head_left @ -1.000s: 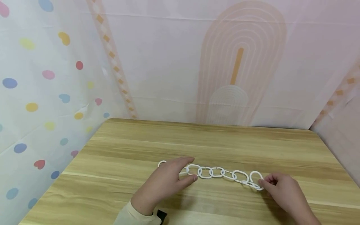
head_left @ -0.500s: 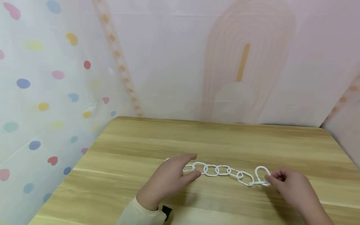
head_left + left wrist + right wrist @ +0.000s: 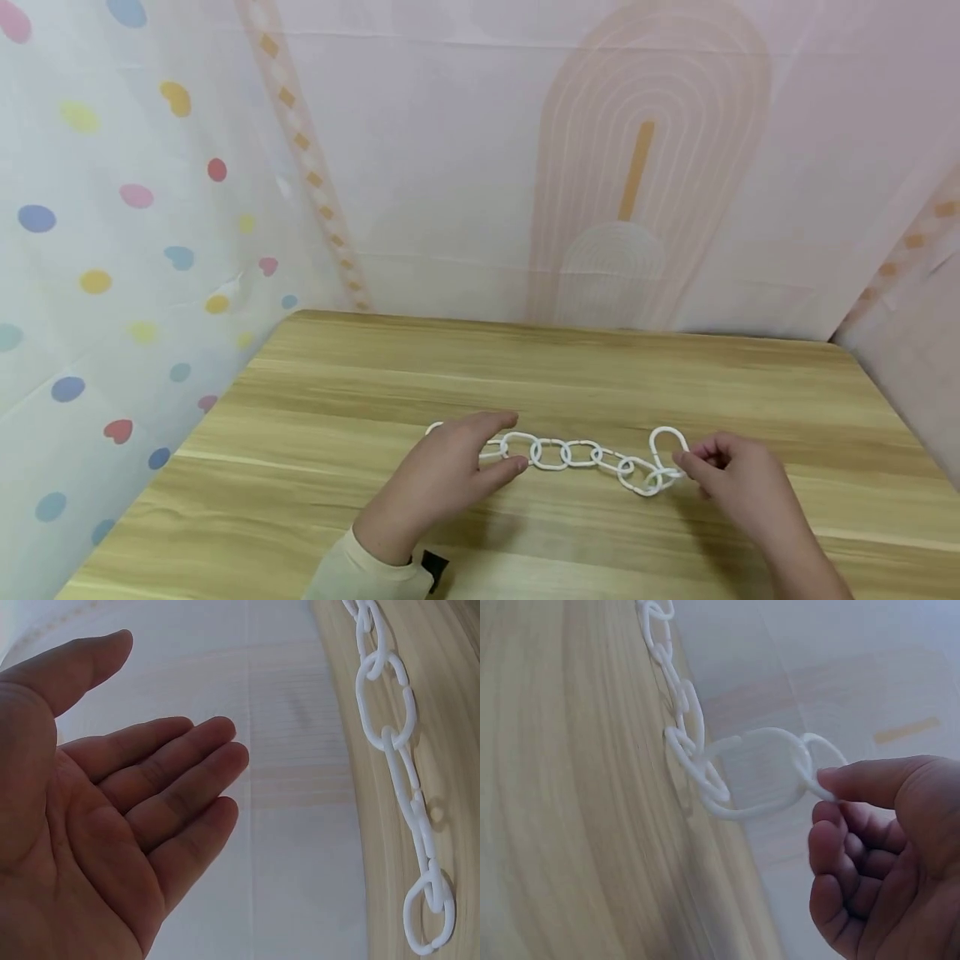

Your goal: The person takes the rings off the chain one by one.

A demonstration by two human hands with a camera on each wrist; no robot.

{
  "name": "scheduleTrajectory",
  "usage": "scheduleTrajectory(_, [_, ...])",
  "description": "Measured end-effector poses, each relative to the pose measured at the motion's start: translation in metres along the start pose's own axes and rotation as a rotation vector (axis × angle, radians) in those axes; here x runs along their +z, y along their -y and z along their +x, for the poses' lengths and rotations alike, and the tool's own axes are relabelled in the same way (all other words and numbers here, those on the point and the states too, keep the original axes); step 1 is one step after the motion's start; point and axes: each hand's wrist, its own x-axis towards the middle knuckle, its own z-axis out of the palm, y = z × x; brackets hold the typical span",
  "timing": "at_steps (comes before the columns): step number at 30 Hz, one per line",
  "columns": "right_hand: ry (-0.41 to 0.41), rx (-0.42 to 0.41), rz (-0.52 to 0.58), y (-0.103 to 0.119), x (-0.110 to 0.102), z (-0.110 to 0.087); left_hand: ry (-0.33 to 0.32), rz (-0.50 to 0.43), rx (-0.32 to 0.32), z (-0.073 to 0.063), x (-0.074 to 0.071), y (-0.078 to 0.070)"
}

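A white chain of several oval plastic links (image 3: 551, 454) lies roughly left to right across the wooden table. My right hand (image 3: 738, 479) pinches a link at the chain's right end between thumb and forefinger, its other fingers curled. In the right wrist view the end links (image 3: 761, 735) are raised off the tabletop. My left hand (image 3: 446, 479) hovers over the chain's left part with fingers relaxed and nothing between them, covering some links. The left wrist view shows its bare palm (image 3: 90, 825) apart from the chain (image 3: 390, 705).
The wood-grain table (image 3: 525, 375) reaches back to a pale patterned cloth backdrop (image 3: 450, 167). At the left hangs a sheet with coloured dots (image 3: 112, 333). A small black item (image 3: 433, 567) shows at my left cuff.
My right hand has drawn the held end of the chain leftward and up, bunching the links near it. The left hand stays over the chain. The head view swayed slightly.
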Motion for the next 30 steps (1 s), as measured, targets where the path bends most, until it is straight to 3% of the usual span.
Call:
scheduleTrajectory(9, [-0.025, 0.021, 0.151, 0.016, 0.006, -0.003, -0.011, -0.044, 0.040, 0.003, 0.008, -0.006])
scheduleTrajectory(17, [0.053, 0.075, 0.268, 0.034, 0.009, -0.010, -0.040, -0.035, 0.056, 0.004, 0.010, -0.007])
scheduleTrajectory(30, [0.066, 0.067, 0.387, 0.051, 0.021, -0.022, -0.029, -0.013, 0.121, 0.006, 0.019, -0.011])
